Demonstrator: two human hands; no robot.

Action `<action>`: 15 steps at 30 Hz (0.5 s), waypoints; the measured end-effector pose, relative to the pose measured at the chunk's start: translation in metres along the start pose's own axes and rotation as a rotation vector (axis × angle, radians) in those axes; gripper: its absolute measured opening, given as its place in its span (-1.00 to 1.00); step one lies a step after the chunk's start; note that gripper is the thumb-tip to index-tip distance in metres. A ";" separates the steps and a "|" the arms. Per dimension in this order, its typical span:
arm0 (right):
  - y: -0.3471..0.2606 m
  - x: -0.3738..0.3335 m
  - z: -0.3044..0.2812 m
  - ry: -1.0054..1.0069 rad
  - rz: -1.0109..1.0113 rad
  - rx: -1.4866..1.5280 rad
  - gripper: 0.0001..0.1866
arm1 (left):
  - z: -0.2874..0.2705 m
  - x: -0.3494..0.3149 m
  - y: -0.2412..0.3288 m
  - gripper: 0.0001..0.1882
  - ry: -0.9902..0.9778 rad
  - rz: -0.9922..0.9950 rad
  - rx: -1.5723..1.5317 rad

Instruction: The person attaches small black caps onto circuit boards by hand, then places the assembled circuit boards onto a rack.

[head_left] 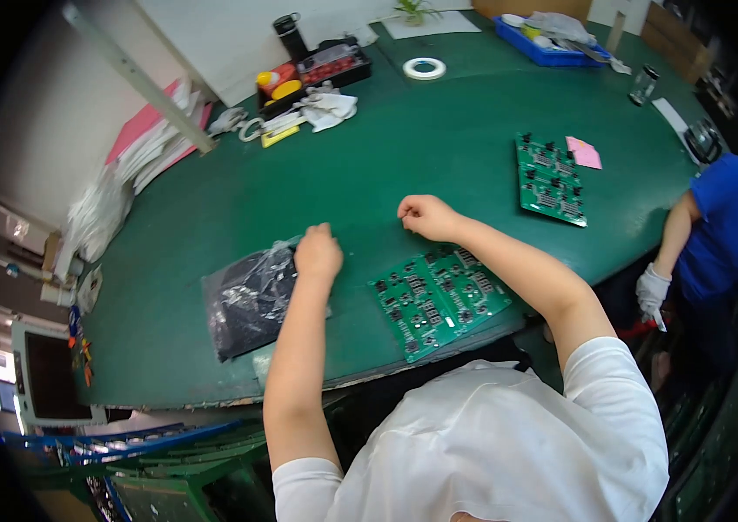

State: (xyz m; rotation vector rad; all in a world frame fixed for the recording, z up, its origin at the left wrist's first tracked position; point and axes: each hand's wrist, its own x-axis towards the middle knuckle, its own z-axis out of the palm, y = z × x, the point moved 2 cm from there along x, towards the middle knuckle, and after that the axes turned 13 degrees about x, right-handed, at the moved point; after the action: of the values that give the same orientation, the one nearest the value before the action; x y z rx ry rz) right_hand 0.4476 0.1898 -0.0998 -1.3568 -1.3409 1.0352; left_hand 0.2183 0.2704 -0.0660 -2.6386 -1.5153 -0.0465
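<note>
My left hand (318,254) is over the upper right corner of a clear plastic bag (251,300) with something dark and flat inside. Its fingers are closed; whether they grip the bag's edge or a small piece is hidden. My right hand (428,217) is held above the green table, its fingers curled together in a pinch. Anything between those fingertips is too small to make out. Below it, partly under my right forearm, lies a green circuit board panel (439,300) with digit displays and small black parts, near the table's front edge.
Another circuit board panel (550,181) lies to the right beside pink paper (584,152). A tape roll (424,69), a blue tray (552,54) and a black parts box (334,68) stand farther back. At right, a person in blue (721,226) wears a white glove.
</note>
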 end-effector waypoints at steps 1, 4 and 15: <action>-0.001 -0.017 -0.015 0.005 0.073 0.163 -0.94 | 0.017 0.007 -0.009 -0.77 -0.065 -0.038 0.095; 0.008 -0.076 -0.060 0.002 0.191 0.237 -0.95 | 0.028 0.015 -0.008 -0.80 -0.028 0.004 0.216; 0.025 -0.148 -0.052 0.087 0.052 0.147 -0.95 | 0.009 -0.004 0.024 -0.90 0.255 0.127 -0.222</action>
State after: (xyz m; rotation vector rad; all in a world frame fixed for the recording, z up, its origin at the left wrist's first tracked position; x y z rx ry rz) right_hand 0.4964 0.0405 -0.1202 -1.3170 -1.1482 1.0754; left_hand 0.2369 0.2563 -0.0770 -2.7571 -1.3261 -0.5492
